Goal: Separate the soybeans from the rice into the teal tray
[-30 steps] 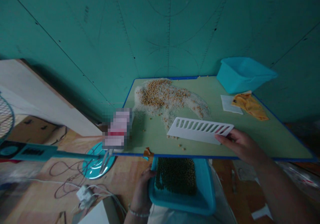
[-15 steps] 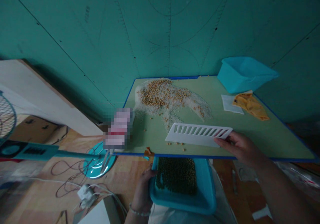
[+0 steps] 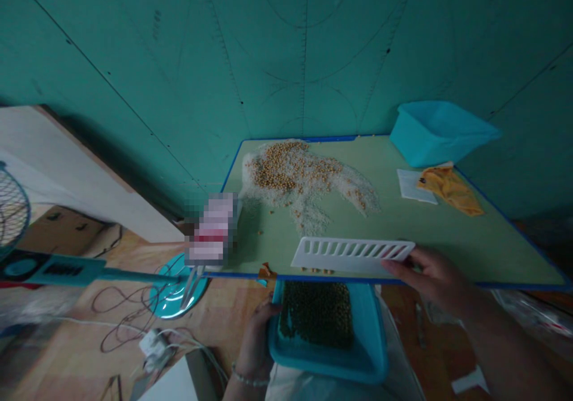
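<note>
My right hand [image 3: 427, 273] grips the right end of a white slotted plastic strip [image 3: 349, 264], which stands on edge near the front of the pale green table [image 3: 434, 240]. Several yellow beans [image 3: 316, 270] lie between the strip and the table's blue front edge. Below that edge, my left hand [image 3: 262, 323] holds a blue plastic tub [image 3: 331, 368] by its left rim. Dark green beans [image 3: 313, 311], with some yellowish ones at the right, fill part of it. Farther back, a heap of yellow beans [image 3: 282, 165] is spread over white rice-like grains [image 3: 313, 216].
At the back right stands a light blue bin [image 3: 443, 135], with a yellow cloth [image 3: 452, 189] and white paper [image 3: 416, 186] in front. A blurred-out pinkish object [image 3: 212, 231] sits at the left edge. Left of the table are a fan [image 3: 54, 270] and cables [image 3: 179, 335].
My right hand has drawn the strip toward the table's front edge, and the yellow beans before it have shifted the same way. My left hand and the tub stay in place.
</note>
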`<state>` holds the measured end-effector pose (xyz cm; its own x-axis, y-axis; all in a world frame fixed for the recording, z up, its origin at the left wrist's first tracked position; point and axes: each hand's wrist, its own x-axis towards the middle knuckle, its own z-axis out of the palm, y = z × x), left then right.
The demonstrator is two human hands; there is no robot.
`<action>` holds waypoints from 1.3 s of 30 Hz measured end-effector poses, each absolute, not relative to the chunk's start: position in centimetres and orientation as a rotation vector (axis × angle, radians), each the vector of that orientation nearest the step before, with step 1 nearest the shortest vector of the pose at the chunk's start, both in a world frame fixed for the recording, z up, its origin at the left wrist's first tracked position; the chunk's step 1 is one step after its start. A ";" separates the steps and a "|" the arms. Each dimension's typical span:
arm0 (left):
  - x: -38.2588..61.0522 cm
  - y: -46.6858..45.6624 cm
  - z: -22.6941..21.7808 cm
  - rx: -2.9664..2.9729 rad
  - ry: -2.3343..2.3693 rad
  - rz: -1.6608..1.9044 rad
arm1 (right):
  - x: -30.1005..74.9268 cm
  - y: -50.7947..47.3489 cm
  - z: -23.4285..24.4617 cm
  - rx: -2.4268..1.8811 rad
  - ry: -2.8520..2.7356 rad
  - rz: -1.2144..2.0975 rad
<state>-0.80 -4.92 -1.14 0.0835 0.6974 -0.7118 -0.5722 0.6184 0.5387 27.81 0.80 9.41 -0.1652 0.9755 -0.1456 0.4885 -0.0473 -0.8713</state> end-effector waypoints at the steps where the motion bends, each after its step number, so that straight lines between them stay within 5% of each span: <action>1: -0.5 -5.1 -0.3 0.110 1.104 0.942 | 27.8 0.5 9.5 -1.549 -1.711 1.153; 18: -0.5 -5.4 2.3 0.104 1.135 0.993 | 26.6 3.8 9.4 -1.474 -1.507 1.003; 31: -3.1 -6.2 3.8 0.048 1.307 1.162 | 21.8 10.0 10.4 -1.408 -1.974 0.662; 39: -5.0 -5.9 3.3 -0.061 1.394 1.275 | 20.8 8.4 10.6 -1.376 -2.038 0.765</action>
<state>-4.96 -5.93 3.34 -0.3126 0.6093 -0.7287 -0.6719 0.4005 0.6230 20.82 8.40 10.65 -0.3175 0.9390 0.1319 0.6203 0.3109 -0.7202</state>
